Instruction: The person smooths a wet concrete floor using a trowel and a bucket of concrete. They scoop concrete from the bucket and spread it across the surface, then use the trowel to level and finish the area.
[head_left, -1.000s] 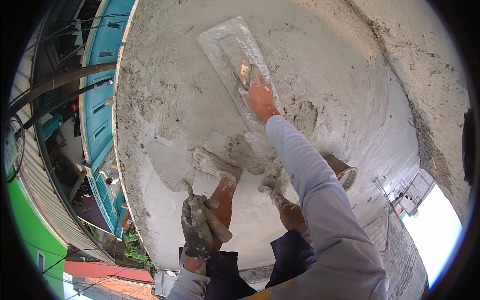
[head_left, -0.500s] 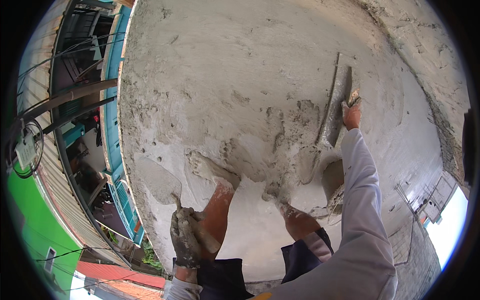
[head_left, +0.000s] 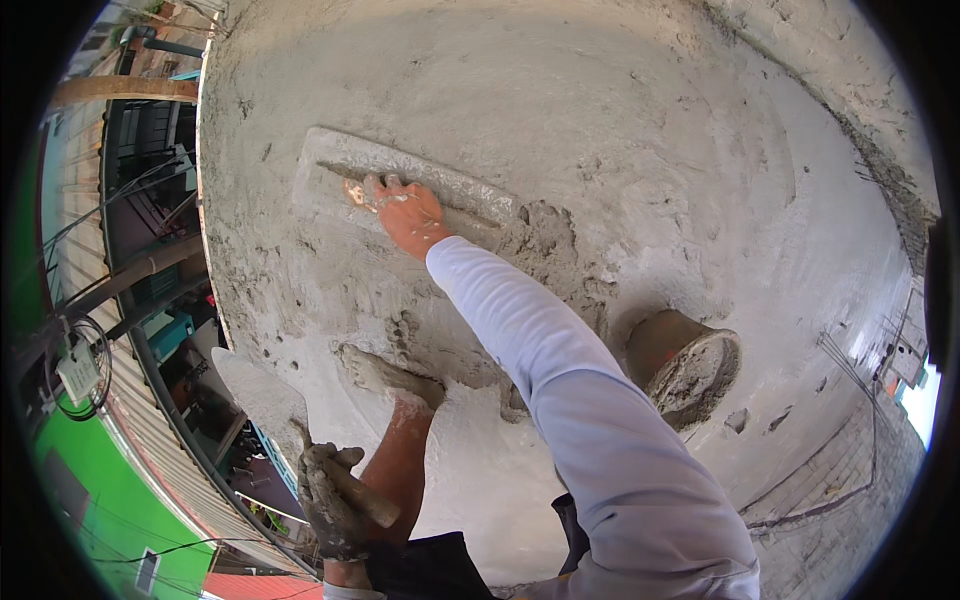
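My right hand (head_left: 405, 210), bare and spotted with mortar, grips the handle of a long plastering float (head_left: 325, 150) lying flat on the wet grey concrete (head_left: 580, 110) at the upper middle. At the lower left my left hand (head_left: 330, 505), thickly coated in grey mortar, is closed round the handle of a pointed trowel (head_left: 258, 395), whose blade also carries grey material. My mortar-covered left foot (head_left: 385, 370) stands in the mix beside it. A lump of loose mortar (head_left: 540, 240) lies by the float's right end. My right foot is mostly hidden by my sleeve.
A mortar-crusted bucket (head_left: 690, 365) lies tipped at the right. The slab's edge (head_left: 205, 190) runs down the left, beyond it a drop to corrugated roofs (head_left: 150, 410), a green wall (head_left: 115, 510) and hanging cables (head_left: 85, 380). A rough raised surface (head_left: 850, 70) borders the upper right.
My right hand and float swung out to the right, then came back leftward, the float now lying crosswise at the upper middle. My left hand with the trowel has shifted left as the view moved.
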